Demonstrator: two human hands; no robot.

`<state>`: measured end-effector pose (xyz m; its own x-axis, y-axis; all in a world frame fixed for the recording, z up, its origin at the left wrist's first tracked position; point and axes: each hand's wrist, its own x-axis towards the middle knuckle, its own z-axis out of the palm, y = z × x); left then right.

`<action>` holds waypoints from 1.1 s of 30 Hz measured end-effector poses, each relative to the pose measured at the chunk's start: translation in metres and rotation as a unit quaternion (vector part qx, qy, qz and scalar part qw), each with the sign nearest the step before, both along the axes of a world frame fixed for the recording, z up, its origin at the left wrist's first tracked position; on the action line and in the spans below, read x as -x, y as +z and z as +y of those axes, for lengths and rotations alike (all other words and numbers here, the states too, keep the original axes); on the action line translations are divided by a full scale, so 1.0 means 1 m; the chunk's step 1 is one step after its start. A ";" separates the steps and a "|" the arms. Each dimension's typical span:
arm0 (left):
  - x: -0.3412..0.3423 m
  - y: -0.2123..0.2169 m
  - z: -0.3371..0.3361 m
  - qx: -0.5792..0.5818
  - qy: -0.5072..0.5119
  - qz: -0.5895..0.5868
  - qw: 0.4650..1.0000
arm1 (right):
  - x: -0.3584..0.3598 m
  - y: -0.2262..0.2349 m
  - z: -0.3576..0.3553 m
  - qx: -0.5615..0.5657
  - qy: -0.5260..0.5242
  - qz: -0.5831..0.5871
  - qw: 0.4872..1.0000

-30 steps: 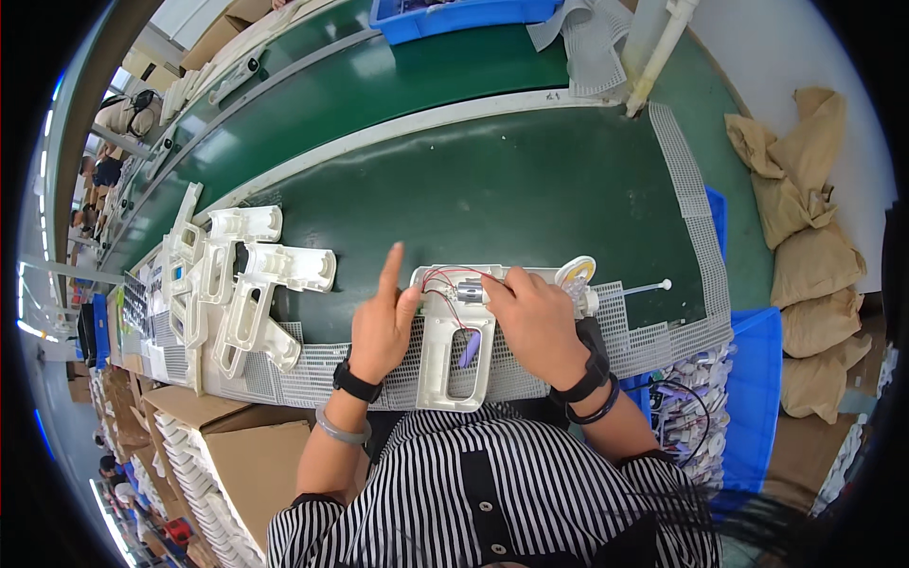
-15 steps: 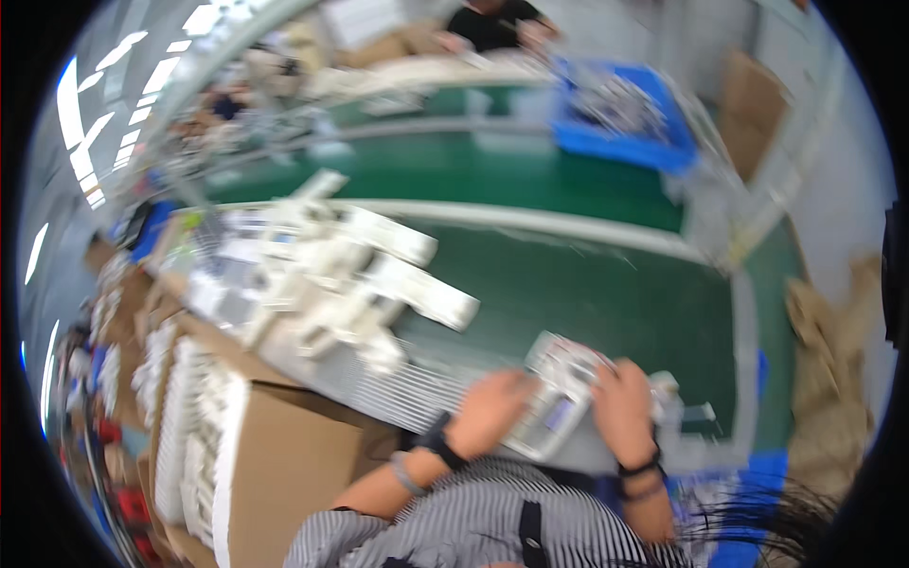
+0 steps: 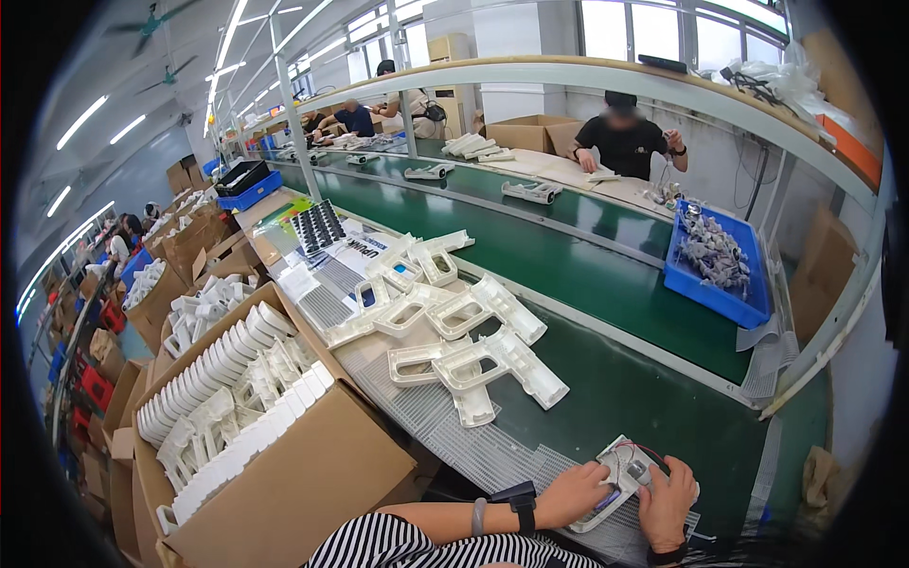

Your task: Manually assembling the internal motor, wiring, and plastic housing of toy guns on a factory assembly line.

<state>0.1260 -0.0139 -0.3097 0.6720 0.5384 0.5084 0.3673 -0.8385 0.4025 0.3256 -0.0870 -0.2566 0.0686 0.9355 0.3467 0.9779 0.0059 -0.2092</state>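
Observation:
A white plastic housing [image 3: 620, 473] with red and black wires inside lies on the ribbed mat at the near edge of the green belt. My left hand [image 3: 573, 492] rests on its left side, fingers pressed onto it. My right hand [image 3: 668, 500] holds its right end, fingers curled over the edge. Both wrists wear dark bands. A pile of white gun-shaped plastic shells [image 3: 464, 327] lies on the mat to the left, well away from both hands.
A cardboard box [image 3: 284, 464] packed with white shells stands at my left. A blue bin [image 3: 720, 260] of small parts sits across the belt. Other people work at a far bench [image 3: 625, 142]. More boxes line the left aisle.
The view has swung up and left, so the hands and housing now sit at the lower right. Both hands stay on the housing.

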 end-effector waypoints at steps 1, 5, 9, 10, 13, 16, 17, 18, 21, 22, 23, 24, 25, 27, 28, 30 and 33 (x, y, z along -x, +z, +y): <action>-0.001 0.000 0.000 -0.006 -0.007 0.015 1.000 | -0.003 0.002 0.002 0.000 0.045 0.018 0.999; -0.010 -0.005 -0.004 -0.027 -0.015 0.050 0.998 | -0.011 -0.004 0.007 0.018 0.144 0.022 0.989; -0.013 -0.008 -0.008 -0.009 -0.010 0.072 0.997 | -0.010 -0.012 0.014 0.031 0.166 0.017 0.985; -0.015 -0.009 -0.008 -0.011 -0.010 0.070 0.997 | -0.010 -0.014 0.016 0.034 0.177 0.024 0.983; -0.020 -0.019 -0.006 -0.006 -0.004 0.075 0.997 | -0.009 -0.019 0.020 0.034 0.185 0.026 0.982; -0.023 -0.022 -0.001 -0.017 -0.004 0.049 0.999 | -0.009 -0.017 0.025 0.034 0.180 0.026 0.983; -0.020 -0.018 -0.001 -0.006 -0.006 0.054 0.999 | -0.009 -0.018 0.024 0.038 0.178 0.032 0.983; -0.018 -0.015 0.000 0.004 -0.007 0.059 0.998 | -0.010 -0.018 0.025 0.038 0.176 0.032 0.983; -0.016 -0.001 -0.001 0.042 -0.005 0.043 0.998 | -0.013 -0.022 0.025 0.041 0.179 0.024 0.983; -0.015 0.003 -0.002 0.043 -0.004 0.044 0.998 | -0.014 -0.023 0.024 0.051 0.178 0.034 0.982; -0.015 0.005 -0.001 0.053 -0.005 0.065 0.996 | -0.014 -0.023 0.024 0.065 0.172 0.042 0.982; -0.014 0.006 0.000 0.064 -0.005 0.085 0.994 | -0.014 -0.024 0.023 0.068 0.170 0.041 0.982; -0.014 0.006 0.000 0.068 -0.008 0.084 0.994 | -0.013 -0.023 0.021 0.073 0.167 0.049 0.982; -0.012 0.009 -0.002 0.047 0.018 0.055 0.997 | -0.014 -0.022 0.018 0.079 0.165 0.060 0.981; -0.011 0.009 -0.001 0.053 0.016 0.056 0.997 | -0.014 -0.020 0.016 0.074 0.169 0.062 0.981; -0.003 0.017 0.004 0.065 0.002 0.059 0.996 | -0.014 -0.015 0.013 0.079 0.159 0.067 0.982; 0.007 0.015 0.015 0.088 0.024 0.029 0.995 | -0.011 -0.013 0.018 0.036 0.165 0.059 0.984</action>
<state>0.1190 0.0012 -0.2948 0.6690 0.6481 0.3640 0.4322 -0.7376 0.5189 0.3365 -0.0687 -0.2692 -0.2075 0.9354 0.2865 0.8936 0.3004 -0.3335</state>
